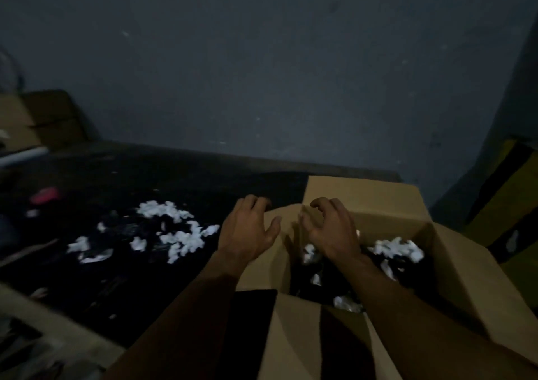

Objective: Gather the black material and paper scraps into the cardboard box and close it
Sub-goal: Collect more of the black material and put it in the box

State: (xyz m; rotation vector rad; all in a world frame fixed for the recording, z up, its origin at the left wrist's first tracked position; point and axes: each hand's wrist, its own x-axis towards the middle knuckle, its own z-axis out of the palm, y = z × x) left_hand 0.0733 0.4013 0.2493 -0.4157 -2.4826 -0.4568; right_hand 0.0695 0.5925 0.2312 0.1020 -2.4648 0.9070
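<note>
The fingers (321, 205) of the right hand (332, 231) are hooking into a loose, spread claw and gripping nothing that shows. They are hovering over the far left corner of the open cardboard box (454, 251). The left hand (247, 231) is hanging just beside it above the box's left flap (262, 266), fingers loosely bent, thumb out, also holding nothing. The dim light is hiding whether it is touching the flap.

Some black material and crumpled white paper scraps (398, 248) are already lying inside the box. More loose scraps (174, 228) are sitting to the left, strewn over black sheeting (116, 277) that is covering the tabletop (52, 312).

The step in hand is probably another reach left for a load. Doing it well likely means sweeping both hands inward from the pile's outer edges and folding the sheeting around the scraps so none are drifting off. It also means keeping the left flap pressed outward while lifting over it.

The scraps are looking light, fluffy and irregular, and the sheeting thin, limp and faintly glossy. The cardboard is looking stiff and matte, with its flaps creasing open.
</note>
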